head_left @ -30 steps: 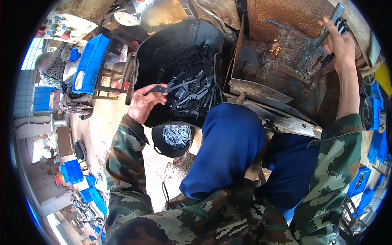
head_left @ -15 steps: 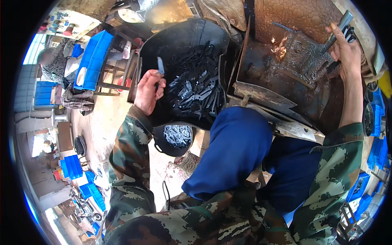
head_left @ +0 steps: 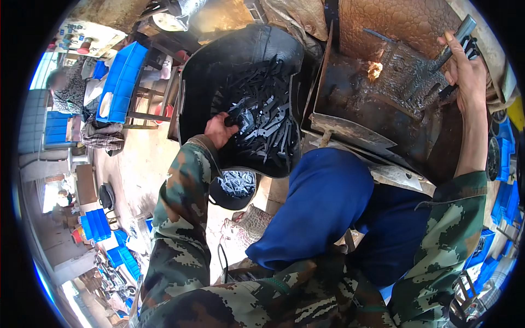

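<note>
My left hand [head_left: 220, 131] reaches into a black bin [head_left: 191, 76], at the left edge of a heap of flat, dark metal strips [head_left: 270, 117]. Its fingers are curled among the pieces, and whatever they hold is hidden. At the far right, my right hand [head_left: 465, 76] is closed around a grey metal bar [head_left: 462, 37], which slants over a wet, dark metal block [head_left: 407, 74]. Several thin black strips [head_left: 469, 48] show beside the fingers of this hand. A bright orange glow [head_left: 374, 70] sits at the block's left side.
A rusty metal tray [head_left: 350, 128] surrounds the block. Below the black bin stands a small dark bucket [head_left: 221, 198] of shiny metal pieces. Blue bins [head_left: 123, 82] rest on a stand at the left, with a person [head_left: 68, 90] beyond. My knee [head_left: 328, 175] rises between bin and tray.
My left hand has moved down and to the right, into the heap. The small grey piece it held up no longer shows. My right hand stays on the bar; the orange glow has changed shape.
</note>
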{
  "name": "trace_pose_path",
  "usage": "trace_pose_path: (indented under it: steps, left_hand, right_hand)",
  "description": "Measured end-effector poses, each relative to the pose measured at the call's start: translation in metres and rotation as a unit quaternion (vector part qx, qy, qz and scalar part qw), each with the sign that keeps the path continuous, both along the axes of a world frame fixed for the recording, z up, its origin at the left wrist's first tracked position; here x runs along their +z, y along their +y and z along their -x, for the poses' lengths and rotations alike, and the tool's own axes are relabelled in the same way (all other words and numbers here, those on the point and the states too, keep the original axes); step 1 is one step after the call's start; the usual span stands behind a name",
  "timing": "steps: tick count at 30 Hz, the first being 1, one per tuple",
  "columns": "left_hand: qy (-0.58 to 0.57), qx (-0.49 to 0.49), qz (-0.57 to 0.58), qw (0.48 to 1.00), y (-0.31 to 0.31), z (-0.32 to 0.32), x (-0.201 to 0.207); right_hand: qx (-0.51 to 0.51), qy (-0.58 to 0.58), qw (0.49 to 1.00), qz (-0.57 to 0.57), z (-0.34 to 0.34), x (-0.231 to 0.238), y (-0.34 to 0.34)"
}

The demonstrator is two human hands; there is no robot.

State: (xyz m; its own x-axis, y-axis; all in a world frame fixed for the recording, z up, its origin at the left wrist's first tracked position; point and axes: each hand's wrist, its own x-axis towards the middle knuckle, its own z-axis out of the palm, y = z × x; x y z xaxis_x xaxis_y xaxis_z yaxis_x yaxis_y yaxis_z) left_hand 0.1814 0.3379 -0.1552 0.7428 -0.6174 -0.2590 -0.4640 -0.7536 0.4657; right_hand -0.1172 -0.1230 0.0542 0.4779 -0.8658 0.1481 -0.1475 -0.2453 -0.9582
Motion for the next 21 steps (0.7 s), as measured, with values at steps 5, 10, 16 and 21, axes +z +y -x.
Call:
trace_pose_path:
  steps: [5,10,16,21]
  left_hand:
    - [0.083,0.042,-0.011,0.996,0.000,0.000,-0.003]
    - [0.061,0.037,-0.012,0.997,-0.004,0.004,-0.005]
    - [-0.001,0.029,0.064,0.998,-0.003,0.006,-0.012]
    - [0.046,0.089,0.084,0.991,-0.031,0.024,0.014]
  right_hand:
    - [0.002,0.004,1.000,-0.002,-0.003,0.001,0.003]
    - [0.002,0.025,1.000,-0.001,0.001,0.002,0.000]
    - [-0.012,0.022,1.000,-0.006,-0.003,0.002,0.005]
    - [-0.018,0.009,1.000,-0.012,-0.002,0.001,0.003]
